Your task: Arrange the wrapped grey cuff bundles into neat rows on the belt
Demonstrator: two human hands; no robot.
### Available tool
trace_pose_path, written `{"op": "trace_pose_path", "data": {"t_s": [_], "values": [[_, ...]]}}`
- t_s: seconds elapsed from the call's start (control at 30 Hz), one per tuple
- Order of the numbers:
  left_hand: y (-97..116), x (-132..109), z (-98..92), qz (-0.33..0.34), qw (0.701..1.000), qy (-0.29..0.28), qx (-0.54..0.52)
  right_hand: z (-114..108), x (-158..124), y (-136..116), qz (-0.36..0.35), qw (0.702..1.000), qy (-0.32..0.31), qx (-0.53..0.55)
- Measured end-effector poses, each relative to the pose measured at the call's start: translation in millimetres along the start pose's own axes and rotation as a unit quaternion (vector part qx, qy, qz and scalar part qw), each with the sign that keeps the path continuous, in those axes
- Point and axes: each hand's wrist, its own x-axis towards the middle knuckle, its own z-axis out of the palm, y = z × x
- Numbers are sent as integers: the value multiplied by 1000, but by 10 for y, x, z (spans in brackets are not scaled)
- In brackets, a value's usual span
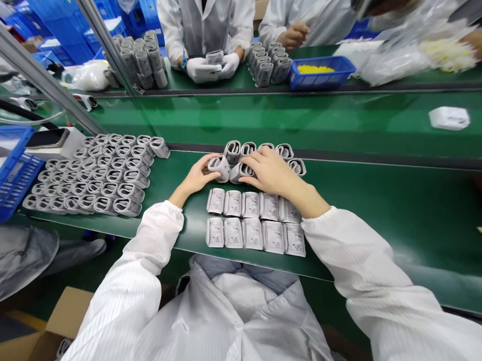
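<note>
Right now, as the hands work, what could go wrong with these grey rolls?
The right sleeve passes close beside the printed rolls; it might push them out of line. Their nearest row lies near the edge of the green bench, so a bump could perhaps drop one. The right hand is among close-packed rolls and may disturb them.

We cannot count the rolled cuffs [233, 150] exactly, since the right hand [270, 171] covers several. The print on the flat cuff faces [252, 233] is too small for us to read. The left edge cuts off the blue basket [9, 185] and the cardboard box [69, 313]; the top edge crops the co-workers. We find the plastic bag [395, 64] blurred and the yellow pieces [315, 69] too tiny to identify.
</note>
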Motion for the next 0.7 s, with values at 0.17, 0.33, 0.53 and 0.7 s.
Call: {"op": "trace_pose_path", "data": {"t_s": [0.17, 0.33, 0.53, 0.7], "values": [[-114, 42, -39, -12, 998, 59, 0, 51, -223, 108, 36, 997, 61, 19], [314, -23, -25, 38, 976, 119, 180, 170, -383, 91, 38, 993, 114, -14], [1294, 121, 355, 113, 961, -45, 247, 310, -365, 110, -58, 945, 321, 16], [1591, 225, 619, 22, 974, -118, 194, 233, -348, 14, -67, 922, 380, 44]]}}
